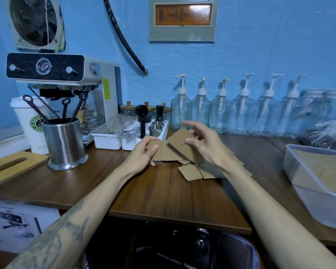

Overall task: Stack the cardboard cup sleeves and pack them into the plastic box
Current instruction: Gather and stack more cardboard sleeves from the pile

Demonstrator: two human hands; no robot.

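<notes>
We see the wooden counter [163, 193] running from the blue wall to a straight near edge, with a broad bare stretch of dark, grained board between that edge and the work. Our left hand [142, 152] pinches the near-left edge of a flat cardboard sleeve [166, 151], thumb on top and fingers curled beneath, holding it just above the board. Our right hand [200, 140] hovers over the sleeve's far right part with fingers spread and loosely bent; whether any fingertip touches the cardboard we cannot tell. Under and to the right of the hands lies a loose pile of sleeves [194, 171], matte brown, with wavy cut edges, overlapping at odd angles.

At the right edge of the counter sits the plastic box [297, 171], translucent with rounded corners and tilted, and already holding flat brown cardboard. Open board separates it from the pile.

Left of the hands, a brushed steel cylinder [65, 144] holds dark long-handled tools, close to a white paper cup [30, 125] and a pale wooden board [12, 167] with a slot. Behind them stands an espresso machine [66, 80], and a white tray [128, 136] of small metal and black tools sits just beyond the left hand. A row of clear pump bottles [221, 111] lines the far wall.
</notes>
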